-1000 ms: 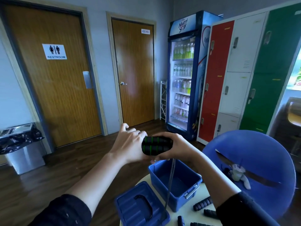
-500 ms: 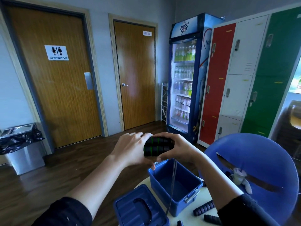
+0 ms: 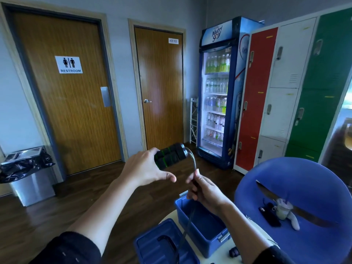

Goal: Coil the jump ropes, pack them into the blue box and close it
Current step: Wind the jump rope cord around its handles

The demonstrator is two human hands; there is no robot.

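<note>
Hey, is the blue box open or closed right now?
Open. The blue box has no lid on, its inside shows, and the lid lies flat beside it.

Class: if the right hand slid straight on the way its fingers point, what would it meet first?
Likely the thumb of the left hand, just beyond the right hand pinching the dark cord and below the black foam handles with green rings, though depth is unclear.
</note>
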